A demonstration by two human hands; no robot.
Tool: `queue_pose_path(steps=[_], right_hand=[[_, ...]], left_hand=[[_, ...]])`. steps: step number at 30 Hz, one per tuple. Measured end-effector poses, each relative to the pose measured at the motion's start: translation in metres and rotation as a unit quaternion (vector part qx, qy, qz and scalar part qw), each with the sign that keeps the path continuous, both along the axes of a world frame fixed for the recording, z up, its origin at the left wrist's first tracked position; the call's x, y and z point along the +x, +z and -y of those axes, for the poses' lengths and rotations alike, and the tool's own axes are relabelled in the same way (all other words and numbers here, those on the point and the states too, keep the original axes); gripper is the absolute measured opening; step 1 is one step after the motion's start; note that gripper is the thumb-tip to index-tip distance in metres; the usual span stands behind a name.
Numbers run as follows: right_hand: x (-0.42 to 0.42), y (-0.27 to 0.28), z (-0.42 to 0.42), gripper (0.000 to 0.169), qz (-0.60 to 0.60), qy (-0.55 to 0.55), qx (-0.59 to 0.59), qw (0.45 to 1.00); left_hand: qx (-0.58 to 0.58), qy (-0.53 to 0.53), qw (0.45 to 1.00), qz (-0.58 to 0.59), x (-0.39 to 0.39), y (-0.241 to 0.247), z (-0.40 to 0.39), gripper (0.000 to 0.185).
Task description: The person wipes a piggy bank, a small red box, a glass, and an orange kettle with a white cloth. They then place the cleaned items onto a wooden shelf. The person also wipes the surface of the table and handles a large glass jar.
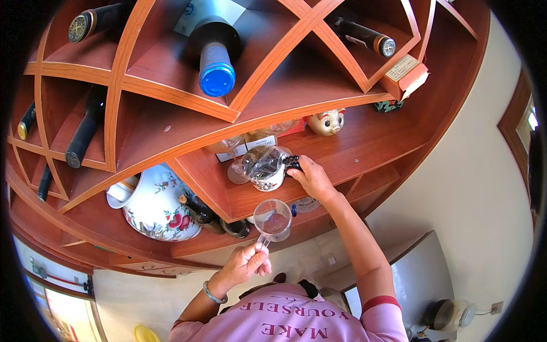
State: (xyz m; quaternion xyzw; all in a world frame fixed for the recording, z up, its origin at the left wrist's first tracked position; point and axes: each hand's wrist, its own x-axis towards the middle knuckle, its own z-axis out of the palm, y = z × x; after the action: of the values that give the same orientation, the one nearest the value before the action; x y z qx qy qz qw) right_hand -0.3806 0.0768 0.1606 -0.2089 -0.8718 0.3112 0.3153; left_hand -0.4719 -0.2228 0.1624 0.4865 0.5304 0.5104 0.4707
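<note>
My left hand grips the handle of a clear cup, held upright in front of the cabinet's edge. My right hand is at the dark handle of a white pot with dark markings, which stands on the wooden shelf. Crumpled clear plastic with something dark inside covers the pot's top; what the dark thing is, I cannot tell. Behind the pot are stemmed glasses and a white box bearing writing. A gold pig figurine sits farther back on the same shelf.
Above is a wooden lattice wine rack with several bottles, one with a blue cap. A torn small box lies at its right end. At the lower left stand a large floral porcelain vase and dark bottles.
</note>
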Motion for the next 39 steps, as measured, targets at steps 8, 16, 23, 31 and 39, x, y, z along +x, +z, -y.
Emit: queue_pose_path(steps=[8, 16, 23, 31, 39], right_hand=[[-0.005, 0.005, -0.005, 0.036, 0.000, 0.017, -0.002, 1.000], [0.022, 0.008, -0.011, 0.057, -0.080, 0.009, -0.117, 0.990], [0.069, 0.005, -0.019, 0.023, -0.286, -0.207, -0.235, 0.906], [0.087, 0.008, -0.029, 0.019, -0.251, -0.180, -0.204, 0.929], [0.065, 0.009, -0.037, 0.018, -0.198, -0.120, -0.168, 0.958]], left_hand=[[0.006, -0.014, 1.000, 0.003, 0.001, 0.004, -0.016, 0.025], [0.018, -0.024, 0.999, -0.018, 0.013, 0.022, -0.046, 0.022], [0.014, 0.011, 0.998, -0.057, 0.049, 0.035, -0.118, 0.023], [0.038, 0.113, 0.992, -0.035, 0.070, 0.021, -0.224, 0.030], [0.038, 0.221, 0.973, 0.043, 0.063, 0.001, -0.268, 0.028]])
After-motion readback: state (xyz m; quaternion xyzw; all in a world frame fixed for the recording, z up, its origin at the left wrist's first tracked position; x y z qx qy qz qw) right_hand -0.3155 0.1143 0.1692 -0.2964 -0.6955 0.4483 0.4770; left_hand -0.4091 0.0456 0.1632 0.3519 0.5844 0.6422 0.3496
